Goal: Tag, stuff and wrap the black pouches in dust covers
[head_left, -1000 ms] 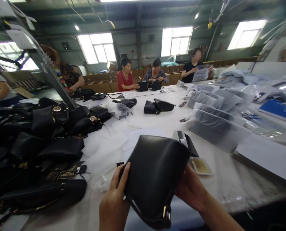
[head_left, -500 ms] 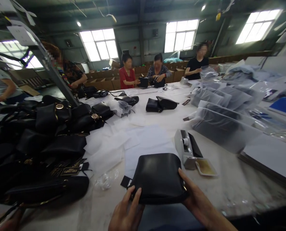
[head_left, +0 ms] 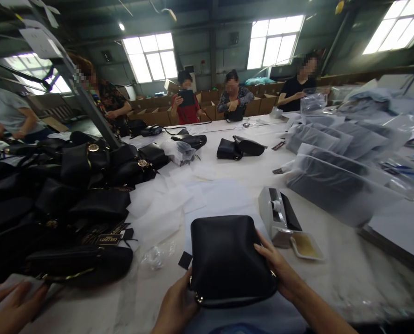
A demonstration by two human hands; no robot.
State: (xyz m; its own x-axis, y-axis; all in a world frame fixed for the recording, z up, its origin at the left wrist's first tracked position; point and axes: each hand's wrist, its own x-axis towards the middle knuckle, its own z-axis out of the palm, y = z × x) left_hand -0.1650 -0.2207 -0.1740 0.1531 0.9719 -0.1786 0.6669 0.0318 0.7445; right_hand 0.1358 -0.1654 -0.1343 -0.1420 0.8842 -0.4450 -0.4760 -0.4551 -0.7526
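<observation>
A black handbag (head_left: 228, 260) with gold-coloured fittings is held up between my two hands over the near edge of the table. My left hand (head_left: 177, 297) grips its lower left side, the fingertips partly hidden behind the bag. On the right side, my right hand (head_left: 276, 264) is closed round the edge, fingers lying on the front face. A small black tag (head_left: 185, 260) sticks out at the bag's left. Under and behind the bag lie white sheets (head_left: 224, 197). Just right of it stands a grey tape dispenser (head_left: 274, 215).
A heap of black bags (head_left: 78, 199) fills the left side. Another person's hands (head_left: 15, 297) hold white paper at lower left. A shallow dish (head_left: 307, 246), bags in translucent sleeves (head_left: 335, 181) and a white stack (head_left: 402, 227) lie right. Co-workers (head_left: 233, 99) stand across the table.
The handbag has tipped up, showing more of its face, and my left fingers have slipped behind it. Across the table, a person in red has raised a black bag. Hands with paper appear lower left.
</observation>
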